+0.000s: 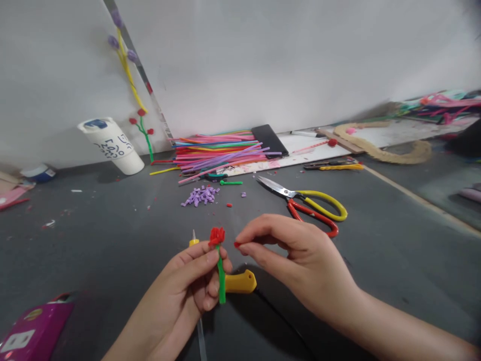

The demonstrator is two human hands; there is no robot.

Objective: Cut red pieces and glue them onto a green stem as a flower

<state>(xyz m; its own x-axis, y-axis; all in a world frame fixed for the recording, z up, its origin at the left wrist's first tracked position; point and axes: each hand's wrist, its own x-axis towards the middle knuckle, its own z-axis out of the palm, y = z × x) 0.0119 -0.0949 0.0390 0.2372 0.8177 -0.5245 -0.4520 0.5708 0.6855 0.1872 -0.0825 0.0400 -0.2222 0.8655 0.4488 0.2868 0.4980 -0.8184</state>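
Note:
My left hand [195, 276] is closed on a small flower with a red head [217, 235] and a fuzzy green stem [221, 281], held upright between thumb and fingers. Just to its right, my right hand [289, 250] pinches a tiny red piece [237, 244] between thumb and forefinger, apart from the flower. Behind the left hand is a glue gun with a yellow handle [241, 282], partly hidden by the fingers; its metal nozzle tip shows above them. Scissors [289, 193] with one yellow and one red handle lie beyond the right hand.
Purple cut bits [201, 195] lie in a pile, with a short green piece [231, 183] nearby. Further back are coloured pipe cleaners [218, 153], a black phone-like slab [268, 140] and a white cup [112, 145]. A magenta box [37, 328] sits at the lower left.

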